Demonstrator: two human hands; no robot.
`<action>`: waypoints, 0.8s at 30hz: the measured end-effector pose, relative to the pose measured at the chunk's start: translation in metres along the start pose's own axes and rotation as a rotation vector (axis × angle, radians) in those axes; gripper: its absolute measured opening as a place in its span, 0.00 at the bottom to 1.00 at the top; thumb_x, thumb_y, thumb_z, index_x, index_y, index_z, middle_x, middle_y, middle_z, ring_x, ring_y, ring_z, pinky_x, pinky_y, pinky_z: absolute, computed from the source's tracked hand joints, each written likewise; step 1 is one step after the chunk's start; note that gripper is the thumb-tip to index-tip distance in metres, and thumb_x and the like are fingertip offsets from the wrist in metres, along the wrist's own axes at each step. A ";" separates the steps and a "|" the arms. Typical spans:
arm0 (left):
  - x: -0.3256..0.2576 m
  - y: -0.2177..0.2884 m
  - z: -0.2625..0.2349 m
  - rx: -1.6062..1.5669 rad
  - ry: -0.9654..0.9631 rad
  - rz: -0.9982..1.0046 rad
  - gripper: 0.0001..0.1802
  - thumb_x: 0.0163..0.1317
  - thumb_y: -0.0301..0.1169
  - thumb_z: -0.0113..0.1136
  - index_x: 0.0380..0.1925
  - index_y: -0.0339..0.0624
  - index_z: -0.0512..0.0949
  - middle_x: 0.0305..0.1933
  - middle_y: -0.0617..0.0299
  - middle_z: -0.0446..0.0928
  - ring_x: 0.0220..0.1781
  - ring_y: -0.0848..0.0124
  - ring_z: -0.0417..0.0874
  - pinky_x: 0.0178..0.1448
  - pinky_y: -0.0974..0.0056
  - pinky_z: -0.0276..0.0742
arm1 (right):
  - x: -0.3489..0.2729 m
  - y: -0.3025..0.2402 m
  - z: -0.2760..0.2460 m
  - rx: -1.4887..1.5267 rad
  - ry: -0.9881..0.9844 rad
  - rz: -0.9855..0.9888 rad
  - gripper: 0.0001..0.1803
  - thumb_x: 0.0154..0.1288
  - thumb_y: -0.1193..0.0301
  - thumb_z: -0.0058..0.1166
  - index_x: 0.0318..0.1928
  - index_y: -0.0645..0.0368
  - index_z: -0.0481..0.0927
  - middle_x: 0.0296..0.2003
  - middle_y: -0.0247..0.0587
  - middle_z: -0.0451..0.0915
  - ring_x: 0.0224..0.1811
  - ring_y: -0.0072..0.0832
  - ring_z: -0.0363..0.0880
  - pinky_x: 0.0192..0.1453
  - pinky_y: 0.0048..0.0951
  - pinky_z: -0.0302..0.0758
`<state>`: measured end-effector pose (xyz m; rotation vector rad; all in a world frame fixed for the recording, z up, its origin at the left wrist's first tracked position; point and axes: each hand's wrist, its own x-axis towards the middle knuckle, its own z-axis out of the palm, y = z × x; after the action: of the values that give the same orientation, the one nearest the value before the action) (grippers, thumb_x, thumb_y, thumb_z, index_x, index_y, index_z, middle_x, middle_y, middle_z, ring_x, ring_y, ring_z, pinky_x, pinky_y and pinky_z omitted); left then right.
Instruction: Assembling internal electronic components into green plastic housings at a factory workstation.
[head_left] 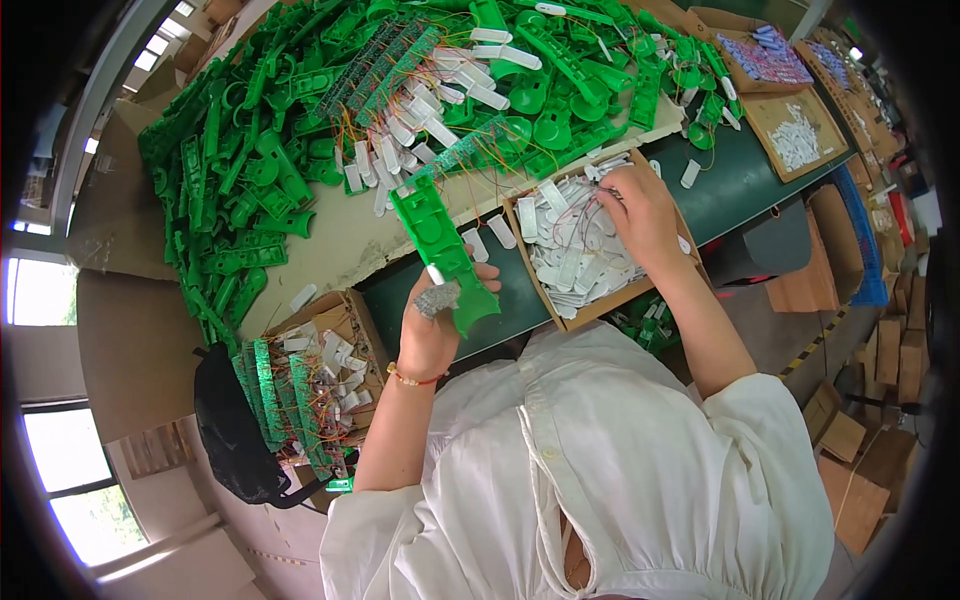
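My left hand [428, 325] is closed around a long green plastic housing [433, 228], which tilts up and away over the table edge. A rough grey piece [437, 299] shows at the thumb of that hand, with a small white tip above it. Over a cardboard box [553, 303] of loose white parts, my right hand [643, 215] pinches thin wires [603, 194]. White oblong pieces [570, 262] with reddish and dark leads fill this box. Two similar white pieces [488, 238] lie between the box and the green housing.
A large heap of green housings [265, 165] covers the far table, with green circuit boards [385, 75] and wired white pieces on top. At lower left stands a box of boards [335, 345] beside a black bag [235, 430]. A tray of white parts [795, 140] sits far right.
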<state>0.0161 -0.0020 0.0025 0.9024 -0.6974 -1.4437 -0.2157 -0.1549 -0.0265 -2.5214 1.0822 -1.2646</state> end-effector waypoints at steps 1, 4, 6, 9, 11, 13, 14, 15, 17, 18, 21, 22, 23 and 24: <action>0.001 0.001 -0.004 0.013 -0.020 0.033 0.27 0.58 0.41 0.50 0.52 0.34 0.64 0.47 0.53 0.72 0.44 0.67 0.76 0.48 0.63 0.72 | 0.006 -0.012 -0.003 0.015 -0.003 -0.013 0.11 0.46 0.79 0.60 0.32 0.62 0.74 0.29 0.42 0.74 0.34 0.38 0.74 0.38 0.36 0.69; 0.013 0.010 0.005 0.370 0.059 0.144 0.25 0.54 0.36 0.60 0.49 0.36 0.67 0.41 0.57 0.75 0.38 0.70 0.78 0.43 0.67 0.74 | 0.013 -0.050 -0.019 0.324 -0.021 -0.083 0.10 0.47 0.83 0.58 0.32 0.62 0.74 0.31 0.43 0.76 0.32 0.36 0.76 0.35 0.29 0.72; 0.022 0.018 0.026 0.668 0.096 0.265 0.24 0.46 0.24 0.67 0.44 0.37 0.71 0.44 0.61 0.75 0.37 0.76 0.75 0.42 0.71 0.72 | 0.013 -0.065 -0.022 0.381 -0.050 -0.114 0.11 0.46 0.84 0.59 0.32 0.63 0.74 0.31 0.43 0.76 0.32 0.36 0.75 0.35 0.30 0.72; 0.023 0.024 0.046 0.772 -0.025 0.364 0.20 0.47 0.23 0.66 0.42 0.36 0.72 0.43 0.60 0.77 0.39 0.75 0.77 0.45 0.70 0.73 | 0.012 -0.075 -0.021 0.471 -0.076 -0.133 0.11 0.46 0.84 0.59 0.31 0.63 0.74 0.31 0.43 0.75 0.31 0.36 0.75 0.33 0.30 0.71; 0.022 0.019 0.046 0.760 0.006 0.456 0.20 0.46 0.20 0.66 0.41 0.35 0.71 0.39 0.60 0.79 0.39 0.73 0.78 0.46 0.68 0.74 | 0.012 -0.080 -0.021 0.488 -0.087 -0.144 0.10 0.46 0.83 0.59 0.31 0.63 0.74 0.31 0.43 0.75 0.31 0.36 0.75 0.33 0.29 0.71; 0.018 0.013 0.052 0.637 0.182 0.467 0.19 0.46 0.17 0.64 0.39 0.33 0.71 0.36 0.59 0.79 0.39 0.73 0.79 0.46 0.67 0.75 | 0.011 -0.085 -0.021 0.415 -0.131 -0.026 0.13 0.44 0.81 0.61 0.34 0.62 0.74 0.31 0.43 0.76 0.31 0.36 0.76 0.33 0.30 0.72; 0.019 0.009 0.054 0.584 0.258 0.486 0.18 0.46 0.16 0.63 0.39 0.33 0.70 0.36 0.59 0.79 0.39 0.73 0.79 0.45 0.67 0.75 | 0.011 -0.091 -0.019 0.343 -0.106 -0.075 0.16 0.43 0.80 0.62 0.35 0.61 0.73 0.30 0.42 0.76 0.30 0.36 0.75 0.31 0.30 0.73; 0.020 0.008 0.055 0.608 0.311 0.523 0.17 0.46 0.17 0.62 0.38 0.32 0.71 0.35 0.60 0.79 0.38 0.74 0.78 0.45 0.69 0.74 | 0.012 -0.097 -0.017 0.272 -0.080 -0.123 0.19 0.41 0.78 0.63 0.37 0.59 0.72 0.29 0.40 0.76 0.30 0.35 0.75 0.30 0.30 0.73; 0.024 0.005 0.050 0.857 0.401 0.613 0.16 0.47 0.19 0.63 0.37 0.33 0.72 0.35 0.60 0.80 0.37 0.76 0.78 0.43 0.71 0.73 | 0.011 -0.096 -0.010 0.174 -0.040 -0.209 0.20 0.41 0.79 0.62 0.38 0.59 0.71 0.29 0.39 0.75 0.29 0.34 0.75 0.29 0.29 0.74; 0.022 0.007 0.051 0.964 0.394 0.611 0.15 0.48 0.22 0.63 0.37 0.34 0.73 0.35 0.62 0.79 0.36 0.77 0.77 0.43 0.72 0.72 | 0.011 -0.094 -0.008 0.123 -0.028 -0.238 0.19 0.41 0.79 0.61 0.37 0.60 0.71 0.29 0.39 0.75 0.30 0.33 0.75 0.28 0.28 0.74; 0.022 0.013 0.046 0.729 0.268 0.433 0.19 0.54 0.29 0.61 0.46 0.38 0.71 0.41 0.62 0.76 0.35 0.76 0.76 0.40 0.69 0.73 | 0.012 -0.092 -0.009 0.042 0.021 -0.268 0.17 0.42 0.81 0.59 0.37 0.60 0.72 0.29 0.39 0.75 0.29 0.33 0.76 0.27 0.27 0.74; 0.023 0.015 0.043 0.462 0.275 0.320 0.19 0.57 0.35 0.57 0.47 0.39 0.70 0.40 0.61 0.75 0.34 0.75 0.76 0.39 0.67 0.74 | 0.013 -0.093 -0.010 0.016 0.059 -0.269 0.17 0.43 0.81 0.58 0.37 0.61 0.72 0.28 0.39 0.75 0.29 0.32 0.76 0.27 0.26 0.74; 0.024 0.017 0.039 0.196 0.279 0.206 0.21 0.61 0.42 0.52 0.48 0.40 0.69 0.39 0.60 0.74 0.34 0.73 0.76 0.38 0.66 0.75 | 0.014 -0.090 -0.013 0.054 0.060 -0.267 0.16 0.44 0.82 0.57 0.38 0.61 0.73 0.27 0.39 0.74 0.25 0.32 0.76 0.25 0.24 0.74; 0.026 0.021 0.026 -0.013 0.239 0.051 0.23 0.64 0.48 0.41 0.46 0.40 0.68 0.36 0.59 0.73 0.34 0.69 0.76 0.36 0.61 0.75 | 0.014 -0.091 -0.018 0.219 -0.039 -0.157 0.17 0.43 0.83 0.57 0.38 0.63 0.74 0.27 0.41 0.75 0.25 0.31 0.77 0.26 0.23 0.74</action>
<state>0.0057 -0.0319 0.0302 1.0204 -0.5278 -1.2681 -0.1737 -0.0930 0.0304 -2.4911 0.7056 -1.2862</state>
